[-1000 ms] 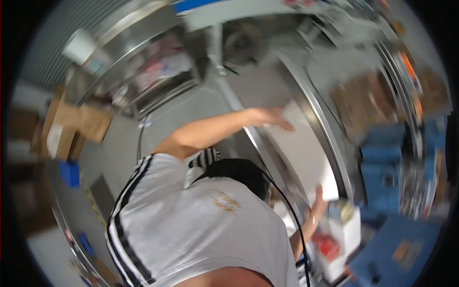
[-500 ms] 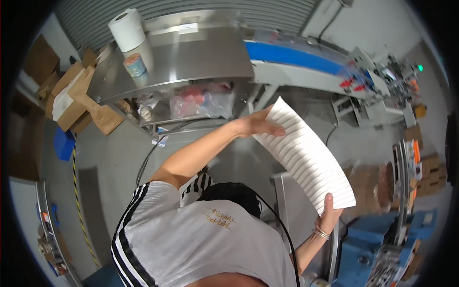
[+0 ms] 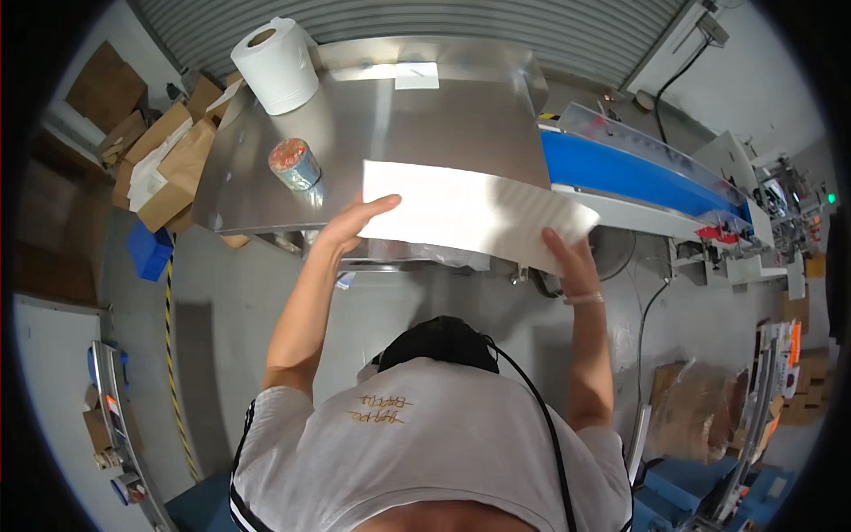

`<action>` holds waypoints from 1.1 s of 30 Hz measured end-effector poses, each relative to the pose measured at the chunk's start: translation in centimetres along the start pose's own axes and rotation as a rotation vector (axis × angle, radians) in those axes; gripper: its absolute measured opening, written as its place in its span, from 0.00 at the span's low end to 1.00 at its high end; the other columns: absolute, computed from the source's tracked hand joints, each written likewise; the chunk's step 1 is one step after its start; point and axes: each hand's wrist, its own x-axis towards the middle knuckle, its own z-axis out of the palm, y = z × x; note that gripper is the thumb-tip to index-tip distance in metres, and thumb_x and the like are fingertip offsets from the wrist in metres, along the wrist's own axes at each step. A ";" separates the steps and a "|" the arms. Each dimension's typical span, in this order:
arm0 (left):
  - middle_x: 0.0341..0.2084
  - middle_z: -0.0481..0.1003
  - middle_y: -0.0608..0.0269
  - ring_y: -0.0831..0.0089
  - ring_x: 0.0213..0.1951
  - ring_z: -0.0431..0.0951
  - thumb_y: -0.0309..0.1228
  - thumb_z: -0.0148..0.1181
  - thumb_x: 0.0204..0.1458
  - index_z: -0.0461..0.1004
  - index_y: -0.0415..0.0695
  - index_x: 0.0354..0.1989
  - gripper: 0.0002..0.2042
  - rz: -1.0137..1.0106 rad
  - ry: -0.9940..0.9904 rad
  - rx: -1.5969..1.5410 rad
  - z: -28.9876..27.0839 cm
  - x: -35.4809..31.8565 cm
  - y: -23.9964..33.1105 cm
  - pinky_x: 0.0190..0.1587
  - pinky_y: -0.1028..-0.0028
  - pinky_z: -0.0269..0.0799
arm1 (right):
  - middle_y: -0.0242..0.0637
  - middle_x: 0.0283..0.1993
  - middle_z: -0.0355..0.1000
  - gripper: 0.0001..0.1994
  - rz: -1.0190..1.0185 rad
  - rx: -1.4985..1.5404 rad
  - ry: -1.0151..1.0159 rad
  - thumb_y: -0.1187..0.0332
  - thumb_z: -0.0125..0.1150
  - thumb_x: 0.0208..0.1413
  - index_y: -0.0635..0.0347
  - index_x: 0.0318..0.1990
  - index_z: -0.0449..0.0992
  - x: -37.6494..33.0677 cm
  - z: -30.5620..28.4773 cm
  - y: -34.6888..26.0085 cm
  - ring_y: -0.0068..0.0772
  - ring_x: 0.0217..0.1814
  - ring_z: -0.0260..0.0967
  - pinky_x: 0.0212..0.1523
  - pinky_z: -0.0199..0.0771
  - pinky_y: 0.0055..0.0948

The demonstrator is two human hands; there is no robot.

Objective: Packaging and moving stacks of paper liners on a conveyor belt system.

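My left hand (image 3: 350, 226) and my right hand (image 3: 576, 264) hold a long white strip (image 3: 461, 208) with fine cross ridges, one hand at each end. It lies level across the front of my body, sagging slightly, above the near edge of a steel table (image 3: 417, 124). Both thumbs rest on its upper face; the fingers are mostly hidden beneath it. What the strip is made of I cannot make out. Left of it on the table stands a roll of printed tape or film (image 3: 295, 166), with a large white paper roll (image 3: 277, 69) behind.
A blue conveyor belt (image 3: 629, 168) adjoins the table's right end and runs to a machine. Open cardboard boxes (image 3: 177, 160) and a blue bin (image 3: 149, 251) are at the left. A black cable (image 3: 554, 434) hangs over my right side.
I have turned toward the steel table. The strip has swung from a steep slant on the right to nearly level, over the table's front edge. Both hands still hold its ends.
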 end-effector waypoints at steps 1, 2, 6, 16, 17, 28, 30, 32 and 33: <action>0.56 0.64 0.52 0.64 0.58 0.63 0.39 0.64 0.47 0.55 0.37 0.61 0.36 0.002 0.011 0.001 -0.8 0.6 0.3 0.60 0.68 0.56 | 0.37 0.53 0.65 0.30 -0.005 0.008 -0.071 0.61 0.63 0.52 0.63 0.59 0.59 2.3 0.5 0.0 0.27 0.54 0.63 0.53 0.63 0.27; 0.57 0.63 0.53 0.65 0.58 0.62 0.40 0.63 0.47 0.54 0.37 0.62 0.36 -0.012 0.063 -0.028 -1.8 1.0 0.4 0.60 0.68 0.55 | 0.38 0.54 0.64 0.31 0.054 -0.018 -0.103 0.59 0.63 0.51 0.62 0.59 0.58 5.0 0.4 1.0 0.28 0.55 0.62 0.53 0.63 0.27; 0.59 0.61 0.54 0.65 0.61 0.58 0.44 0.59 0.50 0.53 0.38 0.63 0.36 -0.163 0.286 -0.007 -4.9 2.9 0.2 0.62 0.68 0.52 | 0.38 0.56 0.64 0.34 0.164 -0.123 -0.309 0.51 0.60 0.53 0.63 0.60 0.58 13.9 1.9 2.2 0.30 0.57 0.60 0.57 0.58 0.29; 0.58 0.61 0.56 0.65 0.60 0.59 0.54 0.60 0.47 0.56 0.39 0.62 0.40 -0.127 0.677 0.218 -1.4 6.5 0.0 0.62 0.65 0.51 | 0.45 0.60 0.62 0.37 0.156 -0.510 -0.711 0.45 0.56 0.53 0.67 0.61 0.60 30.7 3.2 2.3 0.34 0.61 0.60 0.61 0.56 0.29; 0.58 0.61 0.56 0.65 0.60 0.59 0.54 0.60 0.47 0.56 0.39 0.62 0.40 -0.141 0.707 0.210 -0.9 6.2 0.2 0.62 0.65 0.51 | 0.48 0.60 0.63 0.39 0.146 -0.599 -0.737 0.41 0.56 0.50 0.65 0.60 0.62 29.5 3.6 -0.5 0.37 0.62 0.60 0.62 0.54 0.30; 0.41 0.73 0.46 0.60 0.45 0.74 0.61 0.57 0.43 0.67 0.31 0.51 0.41 -0.404 0.659 0.351 3.2 3.4 3.8 0.49 0.66 0.69 | 0.45 0.50 0.71 0.33 -0.031 -0.725 -0.797 0.43 0.57 0.50 0.66 0.52 0.70 33.5 4.4 -1.7 0.37 0.55 0.67 0.55 0.62 0.28; 0.38 0.75 0.51 0.68 0.35 0.77 0.56 0.58 0.47 0.69 0.32 0.48 0.35 -0.313 0.517 0.052 4.2 2.5 2.8 0.39 0.73 0.75 | 0.50 0.52 0.69 0.39 -0.160 -1.010 -0.689 0.39 0.55 0.49 0.70 0.55 0.65 34.3 5.6 -1.5 0.40 0.57 0.65 0.57 0.61 0.30; 0.36 0.76 0.55 0.74 0.31 0.77 0.47 0.64 0.46 0.67 0.34 0.50 0.30 -0.283 0.595 -0.044 7.1 2.4 1.8 0.36 0.78 0.75 | 0.48 0.54 0.68 0.39 -0.201 -0.975 -0.763 0.39 0.54 0.49 0.67 0.56 0.65 35.0 6.5 -2.0 0.41 0.58 0.64 0.57 0.61 0.32; 0.37 0.75 0.56 0.75 0.32 0.77 0.42 0.65 0.46 0.67 0.35 0.50 0.28 -0.253 0.570 -0.143 7.9 2.0 0.8 0.36 0.80 0.75 | 0.46 0.56 0.67 0.38 -0.245 -0.928 -0.842 0.39 0.53 0.48 0.64 0.56 0.65 35.2 7.5 -2.4 0.43 0.59 0.64 0.58 0.61 0.34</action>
